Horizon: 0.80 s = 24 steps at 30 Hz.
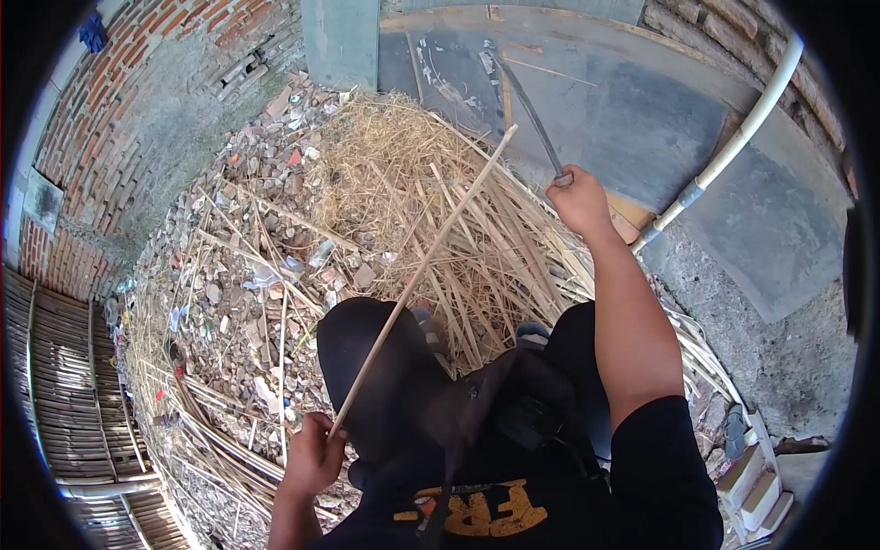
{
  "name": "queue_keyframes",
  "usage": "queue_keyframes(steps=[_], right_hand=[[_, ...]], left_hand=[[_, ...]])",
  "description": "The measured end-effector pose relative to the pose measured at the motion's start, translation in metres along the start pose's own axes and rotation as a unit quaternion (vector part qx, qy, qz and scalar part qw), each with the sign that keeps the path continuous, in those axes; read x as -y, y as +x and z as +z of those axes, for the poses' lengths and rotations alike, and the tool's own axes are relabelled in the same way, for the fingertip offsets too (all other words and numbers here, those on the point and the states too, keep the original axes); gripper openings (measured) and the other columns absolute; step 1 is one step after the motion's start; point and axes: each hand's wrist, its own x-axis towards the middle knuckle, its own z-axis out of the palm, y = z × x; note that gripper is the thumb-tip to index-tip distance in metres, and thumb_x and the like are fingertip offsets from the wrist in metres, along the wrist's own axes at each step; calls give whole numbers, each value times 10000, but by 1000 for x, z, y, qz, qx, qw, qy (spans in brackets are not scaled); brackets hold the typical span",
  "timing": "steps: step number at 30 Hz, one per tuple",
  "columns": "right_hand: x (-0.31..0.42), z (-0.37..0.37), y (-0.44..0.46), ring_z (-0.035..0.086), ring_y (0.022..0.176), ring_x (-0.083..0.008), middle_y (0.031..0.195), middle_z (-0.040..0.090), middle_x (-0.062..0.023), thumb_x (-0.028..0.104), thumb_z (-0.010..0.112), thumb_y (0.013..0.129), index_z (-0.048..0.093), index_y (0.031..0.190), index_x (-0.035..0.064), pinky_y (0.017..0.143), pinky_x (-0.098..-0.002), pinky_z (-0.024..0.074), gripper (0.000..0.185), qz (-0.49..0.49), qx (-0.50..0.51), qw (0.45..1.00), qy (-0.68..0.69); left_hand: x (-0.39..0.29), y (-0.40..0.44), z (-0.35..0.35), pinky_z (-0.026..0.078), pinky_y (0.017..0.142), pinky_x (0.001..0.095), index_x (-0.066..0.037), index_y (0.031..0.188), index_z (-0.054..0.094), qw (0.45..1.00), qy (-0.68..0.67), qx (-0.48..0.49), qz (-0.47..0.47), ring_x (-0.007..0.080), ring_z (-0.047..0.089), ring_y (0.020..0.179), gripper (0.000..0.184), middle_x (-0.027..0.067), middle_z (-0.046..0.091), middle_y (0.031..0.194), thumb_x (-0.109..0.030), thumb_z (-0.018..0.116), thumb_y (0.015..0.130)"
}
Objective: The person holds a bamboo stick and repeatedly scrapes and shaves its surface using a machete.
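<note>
A long, thin bamboo strip point(422, 275) slants up and to the right across my knee, its lower end held in my left hand point(314, 454). My right hand point(579, 200) is wrapped round the short handle of a long curved blade point(532, 108), which points up and away to the left. The blade and the strip are apart, with the strip's far end below and left of the blade. Under and ahead of my legs lies a pile of split bamboo strips point(477, 266) and pale shavings point(376, 151).
Rubble point(220, 293) with scraps covers the ground at left, beside a brick wall point(137, 119). Grey boards point(605, 110) lean at the back. A white pipe point(742, 133) slants down at right. Bamboo slats point(64, 367) stand at far left, wooden pieces point(761, 486) at lower right.
</note>
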Motion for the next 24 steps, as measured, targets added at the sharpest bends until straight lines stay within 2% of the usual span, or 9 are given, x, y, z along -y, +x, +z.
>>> queue_keyframes(steps=[3, 5, 7, 8, 12, 16, 19, 20, 24], right_hand=[[33, -9, -24, 719, 937, -378, 932, 749, -205, 263, 723, 839, 707, 1197, 52, 851, -450, 547, 416, -65, 47, 997, 11], [47, -5, -41, 718, 897, -370, 885, 746, -174, 272, 749, 840, 718, 1154, 71, 815, -457, 544, 375, -131, 85, 988, 19], [70, -7, -59, 713, 888, -366, 870, 737, -154, 268, 760, 835, 721, 1107, 85, 798, -467, 540, 330, -201, 196, 959, -36], [77, -5, -67, 711, 884, -363, 863, 733, -144, 267, 765, 832, 722, 1083, 93, 789, -473, 538, 308, -233, 250, 938, -63], [73, 30, -83, 703, 900, -344, 877, 715, -137, 248, 765, 827, 724, 1012, 98, 789, -465, 535, 241, -325, 296, 886, -151], [43, 48, -34, 705, 828, -263, 818, 707, -136, 308, 804, 821, 703, 1027, 26, 762, -416, 533, 364, -160, 350, 923, 1], [14, 62, -16, 711, 848, -249, 829, 720, -146, 312, 797, 825, 699, 1027, 10, 763, -398, 535, 376, -176, 180, 967, 41], [29, 45, -23, 713, 845, -260, 800, 710, -151, 306, 789, 827, 693, 1007, 2, 747, -413, 525, 366, -155, 262, 952, 10], [57, 42, -64, 712, 840, -279, 809, 712, -168, 282, 784, 816, 683, 988, -14, 739, -431, 520, 357, -263, 344, 898, -75]], left_hand=[[-31, 7, -3, 506, 579, 383, -11, 1091, 466, 997, 64, 1, 38, 257, 686, 632, 189, 133, 657, 733, -65, 617, 990], [-41, 13, 1, 509, 607, 442, -9, 1099, 490, 997, 72, -5, 22, 371, 689, 679, 206, 177, 668, 744, -125, 631, 1003], [-43, 19, 8, 515, 617, 492, -5, 1115, 507, 997, 78, -10, 21, 451, 683, 698, 251, 211, 690, 763, -176, 653, 1003], [-49, 20, 10, 516, 630, 520, -8, 1103, 524, 995, 99, -12, 6, 470, 686, 727, 249, 223, 691, 769, -211, 640, 1016], [-55, 26, 18, 517, 633, 534, -8, 1076, 546, 991, 134, -21, 12, 483, 683, 731, 228, 243, 681, 758, -207, 638, 1016], [-52, 27, 14, 505, 641, 527, 2, 1066, 563, 991, 131, -12, 13, 494, 671, 739, 218, 258, 665, 754, -208, 611, 1029], [-53, 30, 10, 499, 642, 513, 8, 1056, 573, 992, 123, 3, 11, 492, 666, 739, 224, 255, 653, 738, -214, 596, 1038], [-54, 30, 7, 499, 641, 510, 8, 1052, 575, 992, 123, 12, 6, 489, 666, 737, 227, 253, 651, 731, -218, 596, 1039], [-55, 35, 5, 491, 613, 501, 0, 1018, 581, 993, 115, 25, 5, 477, 664, 712, 236, 240, 649, 714, -234, 602, 1041]])
